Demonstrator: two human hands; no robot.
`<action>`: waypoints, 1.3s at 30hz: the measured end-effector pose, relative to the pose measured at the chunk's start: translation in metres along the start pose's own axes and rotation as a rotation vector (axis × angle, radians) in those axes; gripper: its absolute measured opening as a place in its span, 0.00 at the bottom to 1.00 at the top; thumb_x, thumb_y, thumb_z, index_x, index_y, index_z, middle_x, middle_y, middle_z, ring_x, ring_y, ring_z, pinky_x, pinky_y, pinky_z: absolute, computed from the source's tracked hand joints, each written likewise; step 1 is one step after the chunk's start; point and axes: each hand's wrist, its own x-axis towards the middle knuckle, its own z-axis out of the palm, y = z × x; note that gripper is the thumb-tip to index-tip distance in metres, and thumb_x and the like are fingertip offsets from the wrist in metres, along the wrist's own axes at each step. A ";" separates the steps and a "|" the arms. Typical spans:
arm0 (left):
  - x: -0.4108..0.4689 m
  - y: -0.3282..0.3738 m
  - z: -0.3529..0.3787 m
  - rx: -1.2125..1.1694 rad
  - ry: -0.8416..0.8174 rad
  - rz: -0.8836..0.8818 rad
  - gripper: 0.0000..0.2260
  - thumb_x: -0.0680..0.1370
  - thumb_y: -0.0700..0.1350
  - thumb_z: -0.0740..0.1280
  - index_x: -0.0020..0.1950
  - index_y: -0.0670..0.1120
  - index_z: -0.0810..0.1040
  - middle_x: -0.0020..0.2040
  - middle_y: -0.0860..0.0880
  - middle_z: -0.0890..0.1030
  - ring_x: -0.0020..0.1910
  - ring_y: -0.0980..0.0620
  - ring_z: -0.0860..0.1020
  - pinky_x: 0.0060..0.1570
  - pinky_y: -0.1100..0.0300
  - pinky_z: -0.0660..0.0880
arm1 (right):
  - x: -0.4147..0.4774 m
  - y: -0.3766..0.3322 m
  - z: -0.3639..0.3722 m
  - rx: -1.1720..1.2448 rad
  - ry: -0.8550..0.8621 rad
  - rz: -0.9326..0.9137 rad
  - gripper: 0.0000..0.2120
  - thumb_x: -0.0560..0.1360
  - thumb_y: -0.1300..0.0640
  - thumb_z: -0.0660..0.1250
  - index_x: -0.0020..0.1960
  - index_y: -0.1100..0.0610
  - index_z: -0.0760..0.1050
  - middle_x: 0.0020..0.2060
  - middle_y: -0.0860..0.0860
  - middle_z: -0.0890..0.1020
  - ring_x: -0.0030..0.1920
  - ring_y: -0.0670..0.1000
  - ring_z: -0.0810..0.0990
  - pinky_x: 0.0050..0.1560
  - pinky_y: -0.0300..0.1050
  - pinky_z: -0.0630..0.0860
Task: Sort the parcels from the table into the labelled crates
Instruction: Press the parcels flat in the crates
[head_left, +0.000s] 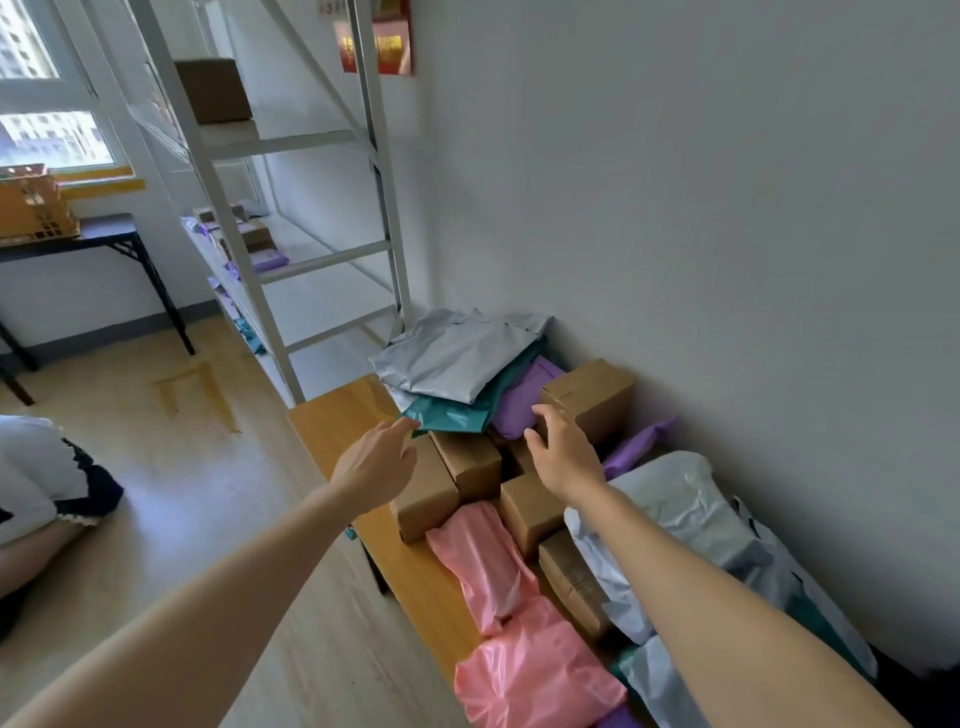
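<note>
**Both hands open over the parcel pile, nothing held**

Both bare forearms are stretched forward from the 6 o'clock edge of the view, over a wooden surface (332, 421) set along the wall. The left hand (376, 462) is seen from the back, wrist straight, fingers extended and close together. Its grip is open and empty. The fingertips lie at the near corner of a teal poly mailer (452, 413), at 1 o'clock from the hand; whether contact is made cannot be told.

The right hand (563, 452) is held palm down with the fingers spread wide and the thumb splayed toward 9 o'clock. Nothing is held. Its fingertips are at the near edge of a cardboard box (592, 395) and just beside a purple poly mailer (524, 400); contact cannot be judged.

The parcels are piled on the surface. A grey poly mailer (457, 353) lies on top of the teal one at 12 o'clock, smaller cardboard boxes (467, 462) are packed between the hands, and pink poly mailers (483, 561) lie toward 6 o'clock. More bags at 4 o'clock are partly hidden behind the right forearm.

An orange lattice crate (31, 208) stands on a dark table at 9 o'clock, cut off by the frame; no label can be read. A white shelving rack (311, 249) stands at 11 o'clock.
</note>
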 end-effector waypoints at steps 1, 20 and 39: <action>0.013 -0.004 0.002 0.002 -0.007 0.001 0.18 0.81 0.46 0.58 0.72 0.51 0.68 0.65 0.47 0.75 0.57 0.46 0.76 0.49 0.55 0.74 | 0.015 0.002 0.003 -0.005 0.004 0.006 0.20 0.81 0.55 0.59 0.72 0.59 0.66 0.70 0.55 0.70 0.69 0.54 0.68 0.65 0.46 0.67; 0.263 -0.119 0.031 -0.119 -0.226 0.018 0.18 0.81 0.46 0.59 0.72 0.48 0.68 0.64 0.42 0.76 0.58 0.43 0.76 0.57 0.50 0.74 | 0.185 0.001 0.091 0.098 0.104 0.283 0.20 0.82 0.53 0.59 0.71 0.56 0.65 0.68 0.53 0.72 0.66 0.53 0.72 0.61 0.47 0.71; 0.422 -0.142 0.095 -0.367 -0.667 0.014 0.26 0.79 0.41 0.61 0.75 0.43 0.57 0.63 0.38 0.73 0.56 0.40 0.74 0.49 0.52 0.73 | 0.249 -0.019 0.128 0.197 0.318 0.754 0.23 0.78 0.58 0.65 0.71 0.54 0.64 0.65 0.52 0.74 0.59 0.50 0.74 0.59 0.45 0.71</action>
